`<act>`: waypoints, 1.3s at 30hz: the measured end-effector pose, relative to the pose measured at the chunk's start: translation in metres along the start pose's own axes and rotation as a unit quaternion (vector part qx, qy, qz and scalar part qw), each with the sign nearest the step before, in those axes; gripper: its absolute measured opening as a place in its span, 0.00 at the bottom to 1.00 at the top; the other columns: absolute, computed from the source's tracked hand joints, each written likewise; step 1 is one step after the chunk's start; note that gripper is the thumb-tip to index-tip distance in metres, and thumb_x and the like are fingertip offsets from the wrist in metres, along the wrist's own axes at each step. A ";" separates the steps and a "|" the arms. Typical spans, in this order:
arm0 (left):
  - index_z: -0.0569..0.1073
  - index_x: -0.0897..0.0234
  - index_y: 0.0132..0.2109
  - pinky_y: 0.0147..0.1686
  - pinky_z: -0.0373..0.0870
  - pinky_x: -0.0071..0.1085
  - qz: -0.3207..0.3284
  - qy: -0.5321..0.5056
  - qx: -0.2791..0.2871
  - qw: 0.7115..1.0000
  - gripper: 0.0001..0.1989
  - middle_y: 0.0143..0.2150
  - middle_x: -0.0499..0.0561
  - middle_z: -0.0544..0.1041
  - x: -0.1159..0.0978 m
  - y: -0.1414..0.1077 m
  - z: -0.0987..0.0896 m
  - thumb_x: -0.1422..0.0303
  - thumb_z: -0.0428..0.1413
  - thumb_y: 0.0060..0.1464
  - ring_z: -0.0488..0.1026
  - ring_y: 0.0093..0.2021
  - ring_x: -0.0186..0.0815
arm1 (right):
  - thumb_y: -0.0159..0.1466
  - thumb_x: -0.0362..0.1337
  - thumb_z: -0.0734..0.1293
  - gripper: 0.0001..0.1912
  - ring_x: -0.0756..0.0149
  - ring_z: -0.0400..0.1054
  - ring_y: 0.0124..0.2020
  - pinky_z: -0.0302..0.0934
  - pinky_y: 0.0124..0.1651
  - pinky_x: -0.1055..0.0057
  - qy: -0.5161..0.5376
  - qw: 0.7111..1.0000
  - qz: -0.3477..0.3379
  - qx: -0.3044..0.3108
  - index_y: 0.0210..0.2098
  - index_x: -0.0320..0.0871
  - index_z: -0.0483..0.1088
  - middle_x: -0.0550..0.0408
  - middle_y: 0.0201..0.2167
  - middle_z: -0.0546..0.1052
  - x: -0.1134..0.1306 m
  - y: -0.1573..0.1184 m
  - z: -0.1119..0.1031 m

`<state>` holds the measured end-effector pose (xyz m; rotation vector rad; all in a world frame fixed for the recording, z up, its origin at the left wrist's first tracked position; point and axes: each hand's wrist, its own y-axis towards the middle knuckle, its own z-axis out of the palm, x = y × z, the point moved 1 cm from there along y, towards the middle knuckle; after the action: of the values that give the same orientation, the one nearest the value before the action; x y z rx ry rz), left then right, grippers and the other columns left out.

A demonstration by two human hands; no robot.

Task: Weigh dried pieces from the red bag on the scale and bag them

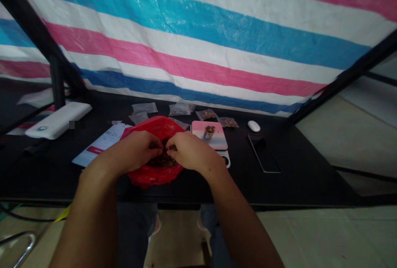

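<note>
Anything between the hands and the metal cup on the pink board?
Nothing visible blocks the right hand: the metal cup sits just beyond it on the pink board. The left hand has the right hand in its path.

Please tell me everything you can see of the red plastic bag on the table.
The red plastic bag is thin, crinkled and glossy, and lies spread open on the black table. Dark brown pieces sit at its middle, partly hidden by the left hand and right hand, which reach in over it. Its left edge meets a white printed leaflet.
</note>
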<state>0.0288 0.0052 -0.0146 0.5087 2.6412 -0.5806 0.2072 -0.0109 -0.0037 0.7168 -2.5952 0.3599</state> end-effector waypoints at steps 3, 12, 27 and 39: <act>0.85 0.63 0.43 0.40 0.69 0.36 -0.007 0.004 -0.007 1.000 0.16 0.42 0.56 0.87 0.000 -0.001 -0.001 0.64 0.53 0.61 0.80 0.39 0.44 | 0.69 0.30 0.66 0.12 0.65 0.75 0.37 0.57 0.35 0.71 -0.005 1.000 -0.003 -0.021 0.41 0.43 0.84 0.49 0.40 0.85 0.002 0.001 0.004; 0.85 0.61 0.44 0.43 0.70 0.33 -0.022 0.011 -0.004 1.000 0.14 0.46 0.53 0.87 0.003 -0.005 -0.005 0.67 0.54 0.61 0.82 0.44 0.41 | 0.69 0.29 0.69 0.10 0.67 0.75 0.35 0.58 0.38 0.73 0.029 0.999 -0.029 -0.026 0.40 0.41 0.84 0.49 0.38 0.85 0.000 0.007 0.009; 0.85 0.62 0.49 0.45 0.70 0.33 0.009 0.000 -0.014 1.000 0.17 0.47 0.54 0.87 0.002 -0.008 -0.005 0.65 0.53 0.63 0.82 0.45 0.42 | 0.70 0.30 0.68 0.12 0.62 0.78 0.43 0.64 0.47 0.70 0.054 0.992 -0.068 -0.097 0.43 0.41 0.85 0.48 0.43 0.86 -0.023 -0.004 -0.018; 0.84 0.63 0.46 0.47 0.70 0.36 0.007 -0.014 -0.007 1.000 0.14 0.48 0.55 0.87 -0.001 -0.004 -0.004 0.67 0.54 0.64 0.81 0.46 0.43 | 0.68 0.35 0.69 0.12 0.53 0.81 0.44 0.68 0.47 0.65 0.002 0.971 0.099 -0.216 0.44 0.43 0.86 0.48 0.43 0.87 -0.090 -0.049 -0.063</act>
<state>0.0273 0.0032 -0.0098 0.5110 2.6113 -0.5619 0.3244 0.0089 0.0162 0.3057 -2.6157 -0.1485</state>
